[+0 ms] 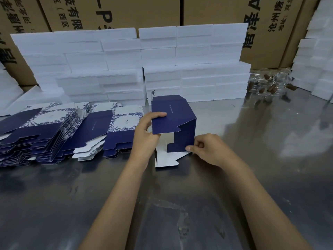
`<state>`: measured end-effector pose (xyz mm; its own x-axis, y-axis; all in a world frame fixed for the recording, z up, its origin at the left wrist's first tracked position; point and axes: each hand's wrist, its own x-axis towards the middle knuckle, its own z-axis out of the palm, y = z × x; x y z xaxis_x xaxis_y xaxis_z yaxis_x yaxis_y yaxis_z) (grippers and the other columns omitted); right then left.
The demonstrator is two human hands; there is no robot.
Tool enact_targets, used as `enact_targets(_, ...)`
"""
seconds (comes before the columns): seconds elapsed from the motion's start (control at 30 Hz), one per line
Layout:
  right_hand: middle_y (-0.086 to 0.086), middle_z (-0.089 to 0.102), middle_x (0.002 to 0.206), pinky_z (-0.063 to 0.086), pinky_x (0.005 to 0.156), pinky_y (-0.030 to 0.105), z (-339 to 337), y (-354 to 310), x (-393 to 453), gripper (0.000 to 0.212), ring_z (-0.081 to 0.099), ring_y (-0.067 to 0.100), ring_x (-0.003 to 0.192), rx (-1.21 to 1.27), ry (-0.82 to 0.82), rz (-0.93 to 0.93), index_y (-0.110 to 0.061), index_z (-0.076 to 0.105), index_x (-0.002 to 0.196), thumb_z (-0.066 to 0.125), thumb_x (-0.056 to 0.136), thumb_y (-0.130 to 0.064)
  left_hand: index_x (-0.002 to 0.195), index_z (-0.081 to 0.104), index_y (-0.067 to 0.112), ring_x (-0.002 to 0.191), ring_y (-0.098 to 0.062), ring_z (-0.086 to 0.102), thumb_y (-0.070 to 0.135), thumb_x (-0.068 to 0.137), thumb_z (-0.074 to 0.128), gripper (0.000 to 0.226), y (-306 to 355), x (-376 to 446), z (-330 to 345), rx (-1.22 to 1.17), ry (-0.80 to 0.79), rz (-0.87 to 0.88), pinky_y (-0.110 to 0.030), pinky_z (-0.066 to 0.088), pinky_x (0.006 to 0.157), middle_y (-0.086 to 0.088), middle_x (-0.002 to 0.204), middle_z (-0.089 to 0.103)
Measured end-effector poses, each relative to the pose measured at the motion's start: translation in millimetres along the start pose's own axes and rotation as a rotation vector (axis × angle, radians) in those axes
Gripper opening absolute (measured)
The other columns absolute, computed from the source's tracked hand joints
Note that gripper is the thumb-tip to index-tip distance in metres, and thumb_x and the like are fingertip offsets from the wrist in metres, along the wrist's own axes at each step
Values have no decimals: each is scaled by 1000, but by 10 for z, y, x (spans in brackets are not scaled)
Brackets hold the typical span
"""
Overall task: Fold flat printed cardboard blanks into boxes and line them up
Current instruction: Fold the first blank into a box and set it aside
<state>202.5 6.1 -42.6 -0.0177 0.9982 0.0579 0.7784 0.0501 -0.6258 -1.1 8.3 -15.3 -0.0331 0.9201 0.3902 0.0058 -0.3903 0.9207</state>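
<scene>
On table [234, 177]: half-folded navy box [173, 121].

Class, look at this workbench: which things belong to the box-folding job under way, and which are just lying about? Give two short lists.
Part of the job:
half-folded blue box, held in the grip of the left hand and right hand
stacks of flat printed blanks

Lying about:
white foam blocks
clear glass bottles with brown stoppers
brown shipping cartons

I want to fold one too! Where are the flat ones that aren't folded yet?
The pile of flat blanks lies on the left of the metal table, just left of the left hand, before the white foam blocks.
</scene>
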Motion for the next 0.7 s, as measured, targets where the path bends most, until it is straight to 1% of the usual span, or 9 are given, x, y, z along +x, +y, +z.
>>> enact_targets(0.1, 1, 50, 62, 34, 57, 28, 45, 9, 28, 38, 45, 21, 66, 31, 13, -44, -14, 51, 63, 69, 96, -24, 110, 71, 18, 116, -19, 64, -9, 87, 64, 37, 6, -5, 5, 0, 10, 3, -48, 50, 103, 0, 125, 67)
enact_targets(0.17, 5, 57, 66, 38, 60, 28, 29, 19, 43, 35, 49, 20, 66, 40, 2, -47, -9, 58, 67, 71, 95, -26, 109, 71, 18, 113, -16, 65, -8, 87, 64, 35, 13, -16, 8, -2, 21, 12, -42, 52, 101, 1, 123, 68)
enact_targets(0.23, 7, 65, 69, 42, 62, 29, -4, 36, 46, 35, 51, 16, 64, 70, 13, -44, -11, 62, 68, 74, 91, -34, 108, 71, 19, 109, -12, 66, -10, 87, 63, 37, 22, -18, 0, -1, 17, 15, -36, 53, 96, 2, 121, 69)
enact_targets(0.3, 4, 58, 64, 40, 60, 30, -36, 41, 45, 39, 46, 16, 61, 95, 60, -60, -12, 57, 66, 76, 90, -36, 109, 71, 19, 108, -10, 67, -13, 85, 62, 40, 25, -16, -4, 3, -1, 10, -35, 54, 95, 3, 122, 69)
enact_targets(0.37, 2, 49, 62, 35, 59, 31, -40, 20, 49, 40, 41, 19, 62, 84, 81, -83, -10, 51, 66, 74, 93, -30, 110, 70, 18, 113, -14, 65, -11, 86, 63, 39, 18, -10, 7, 17, -14, 14, -37, 53, 98, 3, 124, 68)
enact_targets(0.43, 2, 48, 63, 35, 60, 31, -43, 7, 57, 41, 41, 20, 63, 79, 80, -82, -11, 49, 65, 73, 93, -28, 111, 70, 19, 114, -16, 64, -9, 87, 64, 37, 13, -13, 22, 22, -14, 16, -39, 53, 99, 4, 123, 68)
enact_targets(0.53, -2, 50, 60, 38, 59, 30, -58, -13, 38, 45, 43, 15, 59, 104, 117, -72, -16, 49, 61, 76, 90, -37, 110, 70, 19, 110, -13, 67, -9, 86, 64, 38, -2, -10, 12, 12, -1, 15, -37, 54, 97, 7, 117, 71)
enact_targets(0.63, -6, 43, 56, 36, 58, 31, -82, -49, 26, 48, 38, 13, 56, 139, 203, -120, -16, 45, 60, 76, 90, -37, 108, 71, 23, 106, -8, 67, -8, 86, 64, 38, -20, 1, 16, 5, -3, 17, -29, 54, 91, 13, 112, 72)
enact_targets(0.7, -5, 39, 55, 32, 57, 32, -83, -75, 15, 49, 34, 14, 55, 143, 202, -132, -17, 41, 60, 74, 92, -32, 104, 71, 26, 104, -4, 67, -8, 86, 65, 39, -15, -5, 36, -6, -3, 25, -20, 52, 84, 17, 109, 72)
